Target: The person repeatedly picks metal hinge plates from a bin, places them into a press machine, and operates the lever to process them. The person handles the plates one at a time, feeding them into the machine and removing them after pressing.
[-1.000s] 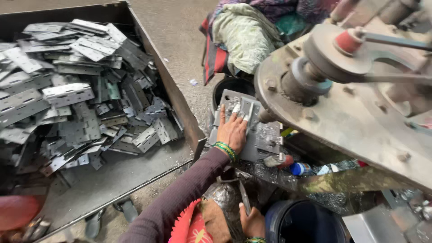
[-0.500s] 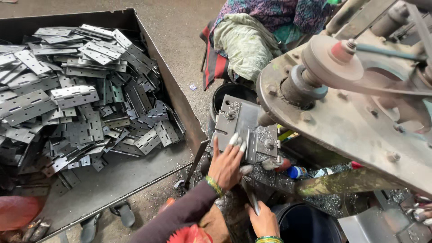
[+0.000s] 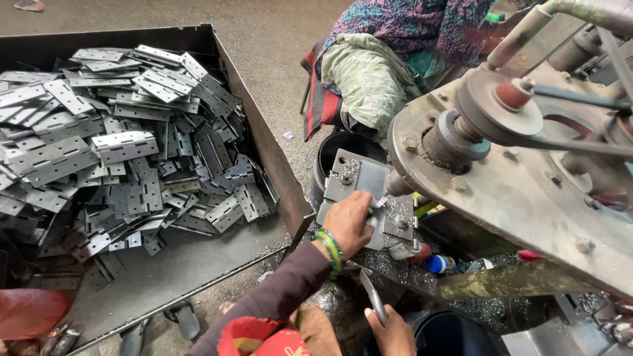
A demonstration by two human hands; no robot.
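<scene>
Left hand [image 3: 348, 223], green bangles at the wrist, fingers curled together, pinching a small grey metal hinge piece [image 3: 377, 206] down onto the flat grey steel die plate [image 3: 361, 179] of the rusty press machine [image 3: 527, 191]. Hinge piece sits at the plate's right edge, just beside the machine's round flange.

Right hand [image 3: 394, 329] low in frame, closed around a slim grey metal strip [image 3: 373, 298] that points up toward the plate. Black round bucket [image 3: 337, 150] directly behind the plate.

Large dark steel bin [image 3: 264, 151] to the left, heaped with flat grey punched hinge leaves [image 3: 125, 145]. Another person in patterned cloth [image 3: 402, 29] sits beyond the bucket.
</scene>
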